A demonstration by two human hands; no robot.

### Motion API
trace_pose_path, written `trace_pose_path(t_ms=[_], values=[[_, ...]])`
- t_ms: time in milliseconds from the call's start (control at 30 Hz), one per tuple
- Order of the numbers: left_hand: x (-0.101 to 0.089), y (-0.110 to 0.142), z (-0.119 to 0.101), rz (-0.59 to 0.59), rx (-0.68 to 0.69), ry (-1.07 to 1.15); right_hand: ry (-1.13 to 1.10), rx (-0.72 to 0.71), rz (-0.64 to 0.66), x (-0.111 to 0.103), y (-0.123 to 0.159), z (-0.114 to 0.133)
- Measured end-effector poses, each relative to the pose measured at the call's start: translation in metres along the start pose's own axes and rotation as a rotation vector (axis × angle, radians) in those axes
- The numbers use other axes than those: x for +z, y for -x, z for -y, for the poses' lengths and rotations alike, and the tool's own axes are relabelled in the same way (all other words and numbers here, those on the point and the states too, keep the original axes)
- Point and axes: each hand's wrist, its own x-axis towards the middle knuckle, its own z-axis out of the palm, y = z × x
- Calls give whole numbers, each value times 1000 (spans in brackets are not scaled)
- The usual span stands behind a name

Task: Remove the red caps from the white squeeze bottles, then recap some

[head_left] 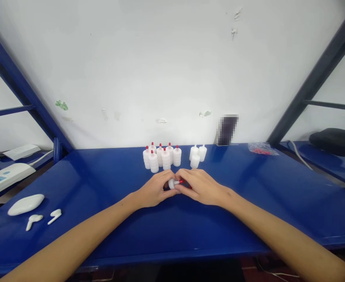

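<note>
Over the middle of the blue table, my left hand (155,189) is closed round a small white squeeze bottle (171,183) lying on its side, its nozzle toward the right. My right hand (203,186) pinches at the nozzle, where a red cap (181,181) shows at the tip. A bit more red shows under the right fingers; what it is I cannot make out. Just beyond my hands stand several ribbed white bottles with red caps (166,158). To their right are three white bottles with bare nozzles (195,159), upright and close together.
A clear plastic bag with red pieces (262,150) lies at the back right. A dark pixelated object (227,130) leans on the wall. At the left are a white earphone case (26,205), two earphones (54,216) and a power strip (6,178). Blue metal posts flank the table.
</note>
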Motion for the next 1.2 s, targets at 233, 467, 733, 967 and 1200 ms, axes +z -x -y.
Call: trace_pose_path(t_ms=[233,467,733,967,1200], values=[[-3,0,-6,20,5,39,32,-105,-18,-5,2,-4],[-4,2,1,-39,114,-109,-179,82,-112,-12,6,-18],[-7,1,7,0,22,-237,-20,285,173,-30,17,-51],[-7,0,6,37,2,-262,-56,266,275,-29,18,-57],[-6,0,5,47,-18,-248,-135,257,298,-32,17,-49]])
